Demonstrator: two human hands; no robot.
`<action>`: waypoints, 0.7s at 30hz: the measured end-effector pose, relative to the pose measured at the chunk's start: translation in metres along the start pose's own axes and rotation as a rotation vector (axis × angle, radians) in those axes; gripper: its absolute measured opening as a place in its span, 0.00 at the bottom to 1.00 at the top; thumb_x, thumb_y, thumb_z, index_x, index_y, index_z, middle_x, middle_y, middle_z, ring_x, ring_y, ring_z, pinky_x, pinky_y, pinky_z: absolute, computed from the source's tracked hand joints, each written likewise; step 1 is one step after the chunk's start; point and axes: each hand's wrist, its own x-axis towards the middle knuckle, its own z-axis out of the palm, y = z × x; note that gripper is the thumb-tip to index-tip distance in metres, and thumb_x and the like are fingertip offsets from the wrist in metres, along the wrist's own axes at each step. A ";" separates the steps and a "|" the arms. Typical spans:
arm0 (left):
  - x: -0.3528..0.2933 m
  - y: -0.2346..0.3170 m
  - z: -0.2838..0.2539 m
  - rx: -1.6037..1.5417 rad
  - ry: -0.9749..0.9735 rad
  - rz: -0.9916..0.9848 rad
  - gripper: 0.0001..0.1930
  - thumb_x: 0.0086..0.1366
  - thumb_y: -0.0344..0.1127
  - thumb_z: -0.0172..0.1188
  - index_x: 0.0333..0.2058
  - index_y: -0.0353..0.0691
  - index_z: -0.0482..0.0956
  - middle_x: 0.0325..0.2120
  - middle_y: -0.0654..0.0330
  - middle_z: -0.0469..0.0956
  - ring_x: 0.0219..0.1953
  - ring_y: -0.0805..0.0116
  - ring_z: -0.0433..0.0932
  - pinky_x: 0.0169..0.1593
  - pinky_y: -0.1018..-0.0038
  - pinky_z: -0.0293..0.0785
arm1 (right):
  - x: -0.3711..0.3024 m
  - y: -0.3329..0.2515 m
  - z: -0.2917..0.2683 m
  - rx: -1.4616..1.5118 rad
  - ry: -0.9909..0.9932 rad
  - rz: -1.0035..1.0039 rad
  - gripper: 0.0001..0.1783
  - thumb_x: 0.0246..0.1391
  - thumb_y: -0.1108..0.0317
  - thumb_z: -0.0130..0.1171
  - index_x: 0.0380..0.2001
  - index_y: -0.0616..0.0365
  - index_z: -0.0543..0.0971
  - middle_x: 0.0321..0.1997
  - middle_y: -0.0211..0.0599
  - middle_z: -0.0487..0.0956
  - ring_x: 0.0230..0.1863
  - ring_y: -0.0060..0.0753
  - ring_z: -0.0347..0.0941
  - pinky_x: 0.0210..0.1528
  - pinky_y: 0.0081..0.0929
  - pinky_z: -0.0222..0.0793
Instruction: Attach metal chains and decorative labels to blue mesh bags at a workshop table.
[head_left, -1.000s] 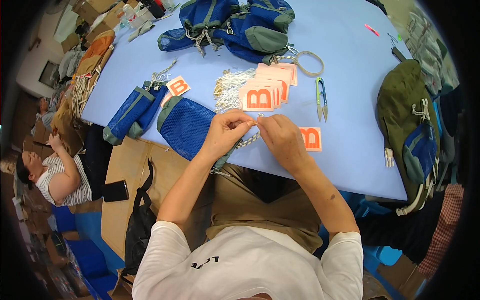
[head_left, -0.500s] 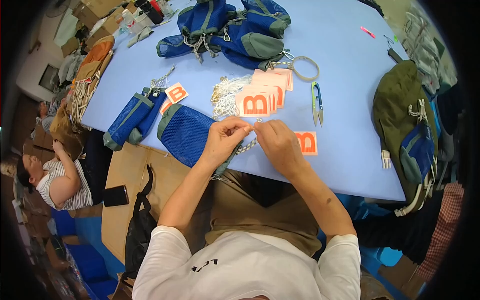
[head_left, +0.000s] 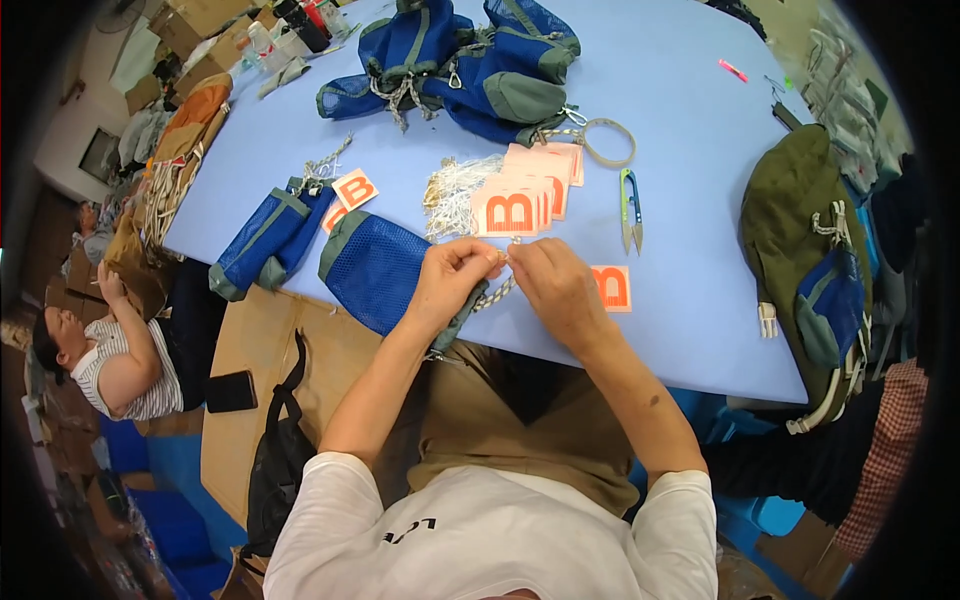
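Observation:
My left hand point(head_left: 447, 285) and my right hand point(head_left: 558, 295) meet fingertip to fingertip at the table's near edge, both pinched closed. A grey-and-white patterned cord point(head_left: 495, 295) rises from a blue mesh drawstring bag point(head_left: 375, 270) into my right fingers, and a bit of it shows above them. Something tiny sits in my left pinch, too small to make out. The bag lies left of my left wrist. Just beyond my fingers is a fanned stack of square cards point(head_left: 510, 212) with orange print, beside a heap of white strings point(head_left: 460, 195). One card point(head_left: 613, 288) lies partly behind my right hand.
Thread snips point(head_left: 631, 210) and a tape roll point(head_left: 609, 143) lie to the right. Blue mesh bags point(head_left: 510, 90) are piled at the back, with smaller ones point(head_left: 262, 235) at left. An olive bag point(head_left: 800, 220) covers the right edge. A person point(head_left: 130, 350) sits at left.
My hands hold nearly the same pinch, with only slight finger movement. The whole view has shifted a little. The person at left has raised a hand.

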 end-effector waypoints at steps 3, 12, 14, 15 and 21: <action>0.002 0.005 0.001 -0.060 -0.003 -0.061 0.06 0.61 0.29 0.55 0.29 0.32 0.77 0.24 0.61 0.77 0.27 0.78 0.74 0.35 0.82 0.70 | -0.002 -0.002 -0.001 0.009 -0.015 -0.007 0.09 0.44 0.75 0.56 0.32 0.60 0.73 0.28 0.38 0.71 0.32 0.39 0.69 0.31 0.33 0.68; 0.008 0.005 0.000 -0.024 -0.038 -0.102 0.07 0.61 0.30 0.55 0.27 0.32 0.76 0.23 0.61 0.76 0.25 0.77 0.73 0.33 0.81 0.70 | 0.001 -0.001 -0.001 0.042 -0.024 0.038 0.10 0.43 0.78 0.58 0.33 0.59 0.76 0.27 0.38 0.73 0.30 0.39 0.70 0.30 0.33 0.67; 0.007 0.004 -0.001 -0.032 -0.042 -0.114 0.07 0.61 0.30 0.55 0.27 0.32 0.76 0.23 0.61 0.76 0.25 0.77 0.73 0.32 0.81 0.70 | 0.000 -0.001 -0.001 0.045 -0.022 0.050 0.10 0.43 0.78 0.59 0.33 0.59 0.76 0.27 0.38 0.73 0.30 0.39 0.70 0.30 0.32 0.68; 0.007 0.003 -0.001 -0.043 -0.052 -0.103 0.07 0.61 0.30 0.56 0.27 0.33 0.76 0.23 0.62 0.76 0.25 0.79 0.73 0.31 0.83 0.70 | 0.001 -0.001 -0.001 0.046 -0.011 0.042 0.08 0.44 0.77 0.57 0.31 0.59 0.75 0.26 0.37 0.72 0.30 0.39 0.70 0.29 0.32 0.68; 0.007 0.003 -0.002 -0.046 -0.077 -0.079 0.06 0.61 0.30 0.56 0.28 0.33 0.77 0.23 0.63 0.77 0.26 0.81 0.73 0.32 0.84 0.70 | 0.002 0.000 0.001 0.050 0.004 0.047 0.05 0.44 0.75 0.57 0.28 0.59 0.74 0.25 0.37 0.71 0.29 0.39 0.70 0.29 0.32 0.68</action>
